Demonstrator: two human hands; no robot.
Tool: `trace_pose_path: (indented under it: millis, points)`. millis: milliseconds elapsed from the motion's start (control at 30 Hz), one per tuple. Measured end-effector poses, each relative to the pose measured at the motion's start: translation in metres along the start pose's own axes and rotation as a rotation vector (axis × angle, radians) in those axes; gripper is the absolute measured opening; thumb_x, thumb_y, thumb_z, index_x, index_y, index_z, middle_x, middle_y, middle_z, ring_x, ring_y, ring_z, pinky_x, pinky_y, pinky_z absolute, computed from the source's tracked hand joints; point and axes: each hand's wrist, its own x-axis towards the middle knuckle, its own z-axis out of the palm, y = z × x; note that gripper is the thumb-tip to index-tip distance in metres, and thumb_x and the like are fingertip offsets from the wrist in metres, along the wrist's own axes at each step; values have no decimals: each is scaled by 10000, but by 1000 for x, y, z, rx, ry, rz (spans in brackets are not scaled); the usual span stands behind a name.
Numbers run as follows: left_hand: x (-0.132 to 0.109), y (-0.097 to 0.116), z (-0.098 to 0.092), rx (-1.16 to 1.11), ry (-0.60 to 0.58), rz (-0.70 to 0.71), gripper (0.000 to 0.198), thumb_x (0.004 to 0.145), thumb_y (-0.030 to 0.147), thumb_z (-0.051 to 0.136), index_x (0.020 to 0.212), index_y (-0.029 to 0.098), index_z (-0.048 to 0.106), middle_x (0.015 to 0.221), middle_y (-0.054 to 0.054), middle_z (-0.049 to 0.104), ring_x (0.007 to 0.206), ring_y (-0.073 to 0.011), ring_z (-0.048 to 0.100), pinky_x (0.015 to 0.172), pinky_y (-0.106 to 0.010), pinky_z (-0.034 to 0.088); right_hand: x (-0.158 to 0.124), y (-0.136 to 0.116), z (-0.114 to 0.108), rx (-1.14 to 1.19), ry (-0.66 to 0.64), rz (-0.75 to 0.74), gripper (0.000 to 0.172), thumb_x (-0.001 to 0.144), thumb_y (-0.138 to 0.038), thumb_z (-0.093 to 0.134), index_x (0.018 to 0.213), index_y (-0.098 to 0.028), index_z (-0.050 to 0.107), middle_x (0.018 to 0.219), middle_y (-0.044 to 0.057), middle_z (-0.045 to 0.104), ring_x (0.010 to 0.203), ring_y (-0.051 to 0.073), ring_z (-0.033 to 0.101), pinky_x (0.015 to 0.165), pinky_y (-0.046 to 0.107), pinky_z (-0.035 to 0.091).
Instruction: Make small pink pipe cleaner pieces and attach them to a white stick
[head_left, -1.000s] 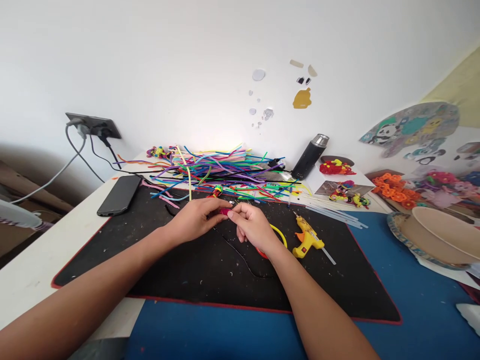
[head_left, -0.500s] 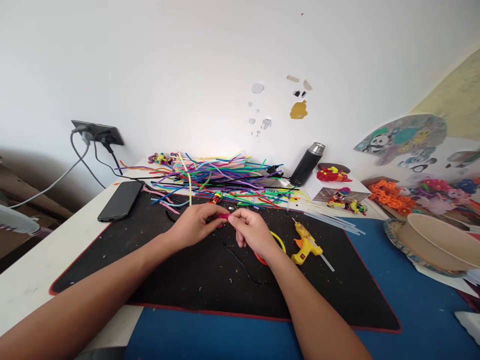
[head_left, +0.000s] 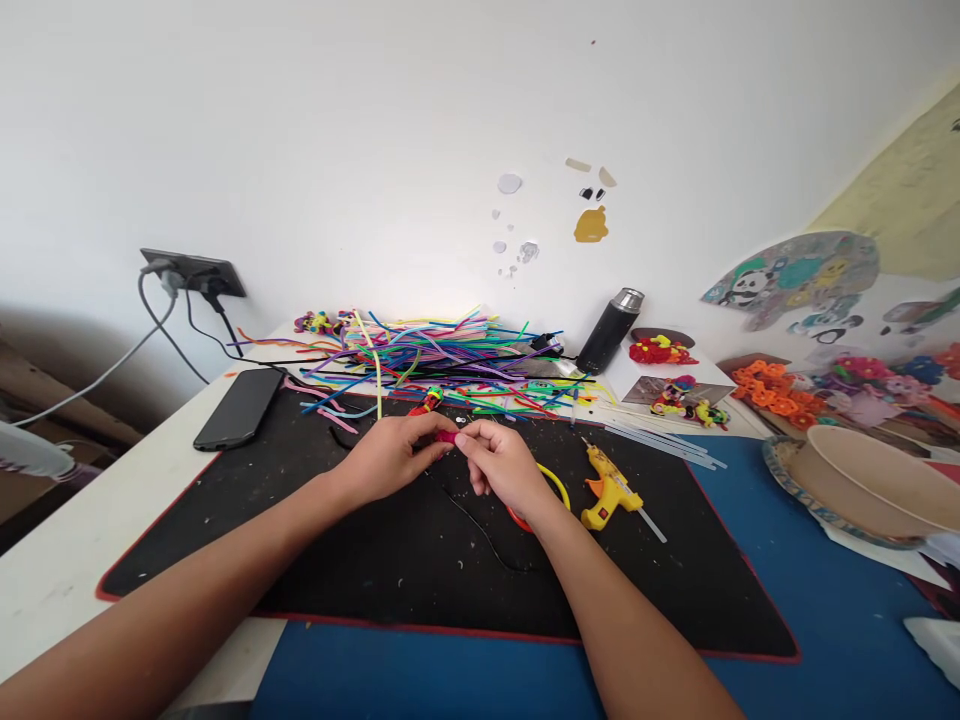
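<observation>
My left hand (head_left: 391, 452) and my right hand (head_left: 501, 462) meet over the black mat (head_left: 225, 520). Both pinch a small pink-red pipe-cleaner piece (head_left: 448, 437) between their fingertips. A big heap of coloured pipe cleaners (head_left: 442, 355) lies just beyond the hands. A yellow ring (head_left: 556, 480) and a red ring peek out behind my right wrist. A thin black wire (head_left: 480, 525) runs across the mat below the hands.
A yellow glue gun (head_left: 609, 489) and clear glue sticks (head_left: 660, 445) lie to the right. A phone (head_left: 238, 408) sits at the left, a black flask (head_left: 609, 330) at the back. Finished pipe-cleaner figures (head_left: 682, 395), orange flowers (head_left: 772, 390) and a paper bowl (head_left: 870, 480) fill the right side.
Both hands stay pinched on the small pink piece with only slight finger movement. The head camera has tilted, shifting the whole scene a little.
</observation>
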Motion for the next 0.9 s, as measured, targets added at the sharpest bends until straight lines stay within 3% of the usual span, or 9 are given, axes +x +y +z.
trace_pose_path:
  millis: [100, 300, 600, 767, 900]
  points:
    - [0, -2, 0, 51, 2, 7, 211, 978, 310, 579, 1143, 244, 694, 1059, -26, 783, 897, -193, 730, 814, -283, 527, 1, 1, -1, -18, 3, 2, 327, 886, -515, 666, 906, -189, 647, 498, -77, 550, 361, 95, 491, 376, 199, 342]
    - [8, -9, -2, 181, 133, 88, 170, 973, 314, 588, 1024, 228, 726, 975, -66, 696, 980, -240, 647, 894, -356, 504, 3, -6, -9, 34, 116, -46, 282, 888, -468, 654, 909, -187, 680, 476, -74, 537, 372, 102, 488, 390, 204, 354]
    - [35, -16, 21, 421, -104, 58, 173, 944, 264, 589, 942, 207, 753, 904, -92, 729, 938, -279, 636, 869, -405, 489, 8, -4, -21, 82, 166, -90, 295, 863, -473, 669, 880, -179, 676, 464, -64, 544, 361, 97, 464, 392, 207, 342]
    - [52, -17, 22, 482, -138, 70, 149, 928, 250, 626, 919, 198, 766, 915, -120, 750, 946, -313, 655, 881, -430, 479, 7, -7, -23, 80, 168, -102, 283, 876, -472, 656, 886, -189, 661, 487, -68, 544, 372, 99, 480, 395, 209, 347]
    - [53, -18, 10, 449, -123, 51, 213, 906, 246, 651, 1088, 221, 760, 997, -109, 762, 990, -310, 665, 906, -422, 476, 7, -8, -25, 61, 157, -103, 300, 877, -489, 652, 886, -189, 658, 487, -67, 549, 364, 95, 475, 391, 207, 339]
